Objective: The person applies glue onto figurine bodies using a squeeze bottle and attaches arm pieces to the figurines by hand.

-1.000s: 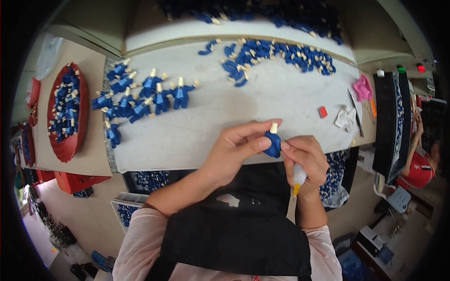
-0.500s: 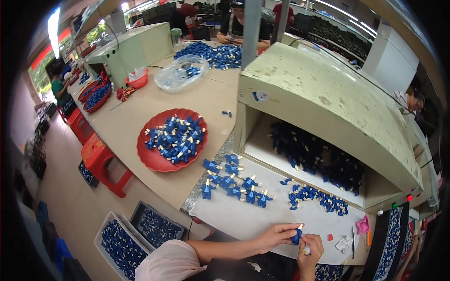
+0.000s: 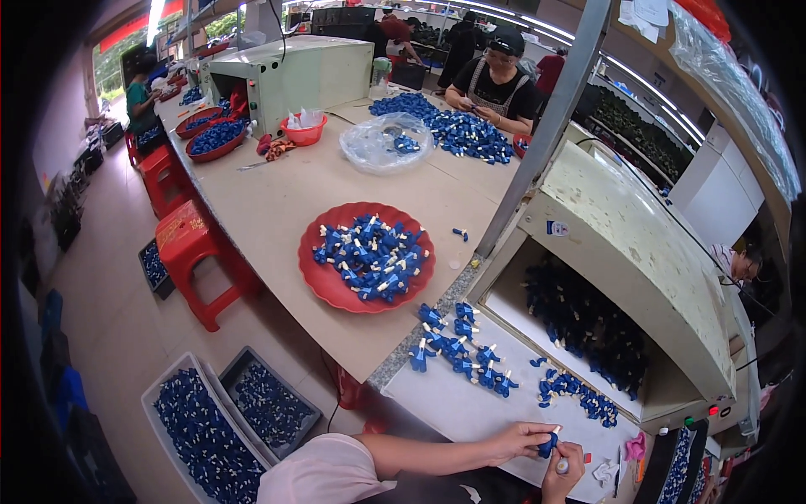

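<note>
At the front edge of the white work surface, my left hand pinches a small blue figure with a cream-coloured top. Close against the figure's other side, my right hand is closed around a small item with a whitish round end; its kind is not clear. Beyond my hands lie several blue figures with cream tops, grouped to the left. A heap of smaller blue arm-like pieces with cream ends sits to the right of them.
A pale green box-shaped machine with blue pieces inside stands at right. A red scalloped plate full of blue parts lies on the brown table. Crates and red stools stand at left. A person works across the table.
The whole view has shifted, so the table and machine appear farther right and lower, and more of the far room shows. Both hands stay together at the blue figure.
</note>
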A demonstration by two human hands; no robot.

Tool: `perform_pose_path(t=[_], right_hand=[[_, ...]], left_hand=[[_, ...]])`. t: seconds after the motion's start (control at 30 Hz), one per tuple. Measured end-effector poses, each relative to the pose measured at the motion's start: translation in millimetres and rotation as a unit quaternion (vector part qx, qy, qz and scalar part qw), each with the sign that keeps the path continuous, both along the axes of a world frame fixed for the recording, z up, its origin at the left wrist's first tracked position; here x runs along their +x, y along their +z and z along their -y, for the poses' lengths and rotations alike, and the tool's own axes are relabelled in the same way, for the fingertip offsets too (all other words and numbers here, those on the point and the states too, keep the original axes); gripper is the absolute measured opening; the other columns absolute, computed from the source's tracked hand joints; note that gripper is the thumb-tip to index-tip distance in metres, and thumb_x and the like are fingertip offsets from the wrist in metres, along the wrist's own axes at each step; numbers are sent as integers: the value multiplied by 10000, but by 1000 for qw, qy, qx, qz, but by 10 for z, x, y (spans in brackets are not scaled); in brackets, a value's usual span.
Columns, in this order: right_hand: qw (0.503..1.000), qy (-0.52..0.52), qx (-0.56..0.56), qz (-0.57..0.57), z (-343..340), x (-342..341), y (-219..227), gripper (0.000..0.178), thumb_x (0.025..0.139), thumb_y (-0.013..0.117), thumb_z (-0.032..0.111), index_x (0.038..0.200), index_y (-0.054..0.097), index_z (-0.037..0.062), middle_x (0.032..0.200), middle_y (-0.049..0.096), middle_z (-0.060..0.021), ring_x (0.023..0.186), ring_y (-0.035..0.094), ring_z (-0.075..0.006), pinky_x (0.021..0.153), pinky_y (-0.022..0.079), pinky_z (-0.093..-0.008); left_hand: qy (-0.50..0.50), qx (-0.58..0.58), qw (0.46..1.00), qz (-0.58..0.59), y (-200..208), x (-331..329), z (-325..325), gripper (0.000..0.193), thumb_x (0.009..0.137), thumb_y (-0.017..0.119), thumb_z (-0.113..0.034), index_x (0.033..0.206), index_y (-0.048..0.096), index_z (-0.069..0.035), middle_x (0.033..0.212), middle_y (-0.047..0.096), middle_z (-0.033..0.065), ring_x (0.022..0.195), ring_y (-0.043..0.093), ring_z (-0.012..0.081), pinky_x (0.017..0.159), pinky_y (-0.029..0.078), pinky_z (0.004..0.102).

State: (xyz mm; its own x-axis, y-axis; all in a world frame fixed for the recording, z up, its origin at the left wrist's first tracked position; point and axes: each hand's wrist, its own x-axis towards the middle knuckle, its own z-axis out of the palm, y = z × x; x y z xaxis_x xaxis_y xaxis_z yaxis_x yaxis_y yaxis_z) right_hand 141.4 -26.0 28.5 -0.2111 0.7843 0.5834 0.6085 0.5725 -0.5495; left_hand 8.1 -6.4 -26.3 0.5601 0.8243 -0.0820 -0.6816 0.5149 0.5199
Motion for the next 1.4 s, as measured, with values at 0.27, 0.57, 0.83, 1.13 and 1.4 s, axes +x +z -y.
perform_pose_path(t=[0.27,0.57,0.83,1.13,1.4], right_hand=[[1000,-15,9,-15,93,-31,-46,142,658,555,-85,778,544,-11,717,533,-160,639,548,-285,550,430,-320],[995,-17,1,-102,66,139,-244,153,651,576,-79,786,567,-7,766,563,-161,688,560,-289,611,455,-327],[976,1,16,-219,-72,425,-342,213,583,624,-89,771,590,5,716,576,-140,615,574,-275,548,472,-318],[962,0,-19,-274,-131,515,-379,228,593,629,-79,803,602,5,737,590,-128,649,585,-269,574,476,-314],[963,19,-55,-263,-61,509,-310,179,633,606,-100,788,561,-21,747,572,-162,630,574,-270,566,461,-297]], left_hand=[[-24,-14,1000,-10,38,-60,26,382,856,491,-144,1225,420,-75,1120,488,14,962,506,105,787,444,241],[-18,-13,991,-134,206,-26,52,373,864,473,-141,1219,417,-38,1127,482,60,985,492,136,858,420,277],[-9,-31,965,-260,597,259,-71,373,856,480,-111,1199,415,19,1136,474,104,1007,485,178,884,411,323],[3,-84,948,-308,734,380,-163,307,834,507,-76,1137,495,-27,1052,538,68,958,524,154,869,433,303],[12,-83,945,-317,743,380,-45,344,853,481,-97,1176,446,16,1015,547,96,951,518,161,863,416,296]])
